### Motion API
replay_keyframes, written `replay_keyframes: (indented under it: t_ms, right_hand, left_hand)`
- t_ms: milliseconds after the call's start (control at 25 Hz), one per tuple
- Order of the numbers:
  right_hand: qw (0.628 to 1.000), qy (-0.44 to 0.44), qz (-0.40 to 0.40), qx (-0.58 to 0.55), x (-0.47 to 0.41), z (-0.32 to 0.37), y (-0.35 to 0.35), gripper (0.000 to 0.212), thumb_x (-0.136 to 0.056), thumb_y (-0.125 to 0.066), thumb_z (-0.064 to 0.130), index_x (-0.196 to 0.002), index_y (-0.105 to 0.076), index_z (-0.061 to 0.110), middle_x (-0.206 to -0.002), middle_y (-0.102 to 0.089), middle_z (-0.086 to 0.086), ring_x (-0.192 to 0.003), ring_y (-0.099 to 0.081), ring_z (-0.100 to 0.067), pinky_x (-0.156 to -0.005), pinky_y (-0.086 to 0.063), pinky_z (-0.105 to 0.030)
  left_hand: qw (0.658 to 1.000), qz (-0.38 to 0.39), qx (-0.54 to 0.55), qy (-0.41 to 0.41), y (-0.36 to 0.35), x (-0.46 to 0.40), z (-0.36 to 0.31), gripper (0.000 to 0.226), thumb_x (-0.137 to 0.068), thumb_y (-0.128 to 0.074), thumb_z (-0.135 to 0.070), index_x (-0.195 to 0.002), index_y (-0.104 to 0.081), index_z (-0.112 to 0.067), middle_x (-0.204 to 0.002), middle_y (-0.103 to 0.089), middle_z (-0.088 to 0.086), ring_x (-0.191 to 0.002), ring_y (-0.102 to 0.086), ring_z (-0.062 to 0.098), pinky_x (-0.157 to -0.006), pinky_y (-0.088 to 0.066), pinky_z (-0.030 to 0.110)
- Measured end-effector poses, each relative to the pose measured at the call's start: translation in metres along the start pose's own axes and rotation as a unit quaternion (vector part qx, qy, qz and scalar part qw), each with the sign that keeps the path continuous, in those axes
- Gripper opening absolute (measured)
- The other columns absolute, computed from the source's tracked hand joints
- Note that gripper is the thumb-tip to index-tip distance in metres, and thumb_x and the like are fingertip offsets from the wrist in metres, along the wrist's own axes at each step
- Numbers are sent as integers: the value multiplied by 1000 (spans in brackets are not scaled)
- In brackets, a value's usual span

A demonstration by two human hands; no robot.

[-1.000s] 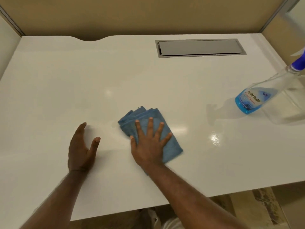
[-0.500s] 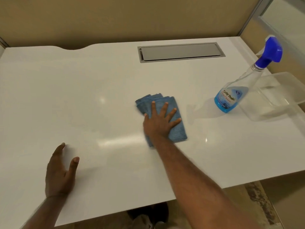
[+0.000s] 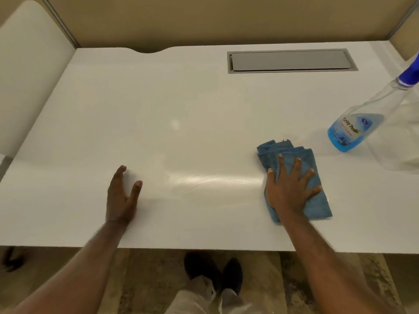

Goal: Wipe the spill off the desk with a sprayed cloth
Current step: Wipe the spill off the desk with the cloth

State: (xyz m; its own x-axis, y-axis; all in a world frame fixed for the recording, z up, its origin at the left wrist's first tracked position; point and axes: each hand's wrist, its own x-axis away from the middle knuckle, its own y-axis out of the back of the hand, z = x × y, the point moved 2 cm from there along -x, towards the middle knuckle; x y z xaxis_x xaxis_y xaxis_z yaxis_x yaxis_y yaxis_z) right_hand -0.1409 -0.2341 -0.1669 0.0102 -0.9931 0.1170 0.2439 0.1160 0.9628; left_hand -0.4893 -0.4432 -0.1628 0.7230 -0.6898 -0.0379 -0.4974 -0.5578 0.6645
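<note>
Right hand (image 3: 291, 191), fingers spread flat on the blue cloth (image 3: 294, 175), has slid it to frame right, nr the spray bottle (image 3: 353, 130); wet streak (image 3: 215, 180) left mid-desk (image 3: 158, 109), so wiping's working; left hand (image 3: 122, 196) open, flat, holding nothing.

**Cut off and covered at the desk**

At three o'clock the spray bottle (image 3: 353, 130) ran out of the picture at its blue nozzle, its label print too blurred to read. Just beyond it a clear container (image 3: 399, 141) was cut by the same edge. The right hand (image 3: 289, 189) lay spread over the blue cloth (image 3: 292, 155), hiding its middle. At six o'clock both forearms and the dark shoes (image 3: 213, 273) were smeared
</note>
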Motion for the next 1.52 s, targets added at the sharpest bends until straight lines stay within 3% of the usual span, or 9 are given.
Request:
replay_keyframes:
  t_ms: [200, 440, 840, 1120, 1240, 1400, 1520]
  right_hand:
    - [997, 70, 10, -20, 56, 62, -21, 62, -95, -32, 54, -150, -3, 44, -162, -9, -11, -146, -3, -45, -106, 0, -76]
    - [995, 92, 25, -10, 100, 155, -54, 63, -95, -25, 58, -150, 0, 43, -162, -2, -13, -145, 3, -48, -104, 1, -78]
    - [994, 105, 38, -13, 147, 300, -90, 68, -93, -30, 58, -151, 3, 41, -162, 6, -15, -144, 9, -51, -103, 8, -77]
    - [978, 197, 61, 21, 130, 382, -106, 70, -93, -32, 59, -150, 5, 41, -162, 10, -13, -144, 13, -49, -105, 9, -76]
    - [982, 180, 60, 21, 109, 397, -108, 67, -94, -31, 58, -150, 1, 41, -162, 9, -12, -144, 13, -49, -104, 11, -76]
    - [991, 127, 40, 13, 74, 386, -101, 64, -94, -33, 55, -151, -5, 41, -163, 2, -12, -144, 6, -49, -105, 9, -76]
    - [997, 74, 26, 15, 46, 355, -90, 62, -95, -33, 54, -150, -6, 43, -163, -1, -10, -145, 3, -47, -105, 3, -77]
  left_hand:
    - [999, 30, -27, -19, 7, 3, 5, 83, -81, -39, -65, -146, -33, -16, -154, -36, 5, -141, -32, 21, -116, -23, 35]
    - [993, 66, -74, -65, 22, -13, 27, 76, -86, -36, -64, -147, -31, -20, -156, -33, 1, -144, -28, 19, -117, -25, 42]
    - [990, 78, -35, -108, 46, -64, 54, 75, -87, -35, -62, -146, -32, -17, -155, -35, 3, -143, -30, 18, -117, -27, 40]
    - [991, 40, 40, -122, 53, -85, 59, 82, -87, -26, -71, -147, -31, -15, -154, -36, 1, -141, -33, 14, -115, -27, 35]
    - [993, 44, 26, -107, 52, -84, 61, 92, -84, -20, -78, -149, -28, -14, -154, -31, -3, -141, -29, 12, -115, -22, 30]
    - [993, 50, -15, -104, 51, -85, 66, 79, -88, -28, -66, -148, -31, -14, -155, -35, 5, -143, -31, 20, -117, -27, 43]
    - [991, 57, -65, -102, 50, -83, 63, 77, -88, -29, -64, -148, -31, -16, -156, -34, 3, -144, -29, 20, -118, -24, 42]
